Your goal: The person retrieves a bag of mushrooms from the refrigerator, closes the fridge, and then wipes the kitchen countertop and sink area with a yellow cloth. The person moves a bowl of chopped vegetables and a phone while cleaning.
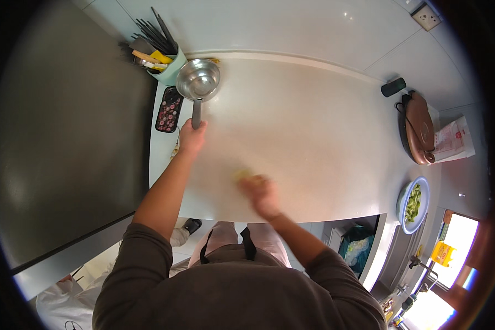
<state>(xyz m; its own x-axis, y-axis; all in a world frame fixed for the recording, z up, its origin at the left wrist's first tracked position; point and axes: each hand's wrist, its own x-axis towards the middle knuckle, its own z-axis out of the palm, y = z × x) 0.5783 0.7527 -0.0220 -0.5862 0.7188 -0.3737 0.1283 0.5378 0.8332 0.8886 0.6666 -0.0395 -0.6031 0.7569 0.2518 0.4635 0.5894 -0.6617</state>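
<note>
My left hand (192,138) grips the grey handle of a small stainless-steel saucepan (198,79) near the back left of the pale countertop (305,123). The pan's inside faces up, and I see no food in it. Over the counter's front middle, my right hand (260,192) is blurred, its fingers curled around a yellowish thing (242,175), perhaps a cloth or sponge; the blur hides its exact kind. A phone in a flower-patterned case (169,110) lies left of the pan handle, with a beaded strap beside my left wrist.
A mint-green utensil holder (171,71) stands behind the phone. At the right are a dark cylinder (393,87), a brown electric appliance (418,128), a paper bag (454,141) and a bowl of cut greens (413,205). A dark glossy surface borders the left. Another person (72,303) is at lower left.
</note>
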